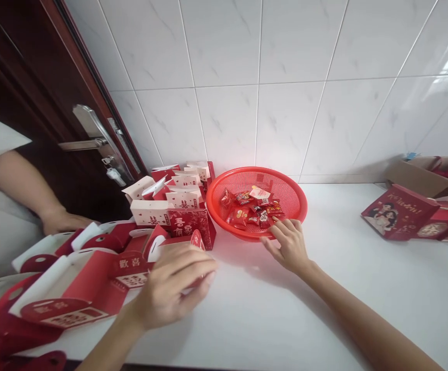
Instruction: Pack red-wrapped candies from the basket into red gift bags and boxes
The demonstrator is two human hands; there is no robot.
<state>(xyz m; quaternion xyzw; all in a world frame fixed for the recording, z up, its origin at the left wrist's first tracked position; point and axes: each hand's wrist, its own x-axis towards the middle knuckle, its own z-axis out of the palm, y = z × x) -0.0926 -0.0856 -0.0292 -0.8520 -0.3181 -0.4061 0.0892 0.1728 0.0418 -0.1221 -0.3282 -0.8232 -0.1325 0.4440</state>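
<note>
Reaching over the rim: from the head camera, the right hand (pixel 287 242) is at the near edge of the red basket (pixel 285 188). Its fingers are bent and spread, with the thumb apart from them.
Red basket: it sits on the white table (pixel 262 314), close to the wall (pixel 227 46). Its top faces up. It looks longest from left to right, but the slanted view may make a round basket look that way.
Sweets (pixel 239 216): they lie in a small heap in the middle of the basket, pointing many ways. One pale packet (pixel 260 192) at the back has its long side running mostly left to right.
Left hand (pixel 175 291): it is over the table, beside the red boxes (pixel 102 278), well apart from the right hand. Its fingers curl loosely. It is blurry, so I cannot tell if it holds anything.
Red boxes: they crowd the left side, with their tops open and facing up.
Boxes with pale flaps (pixel 152 212): they stand in a bunch just left of the basket. The bunch runs back toward the wall.
Right side: a picture box (pixel 405 206) leans at a slant in front of a brown carton (pixel 420 175).
Other person: a hand (pixel 63 220) is behind the red boxes, near the dark door (pixel 26 67).
</note>
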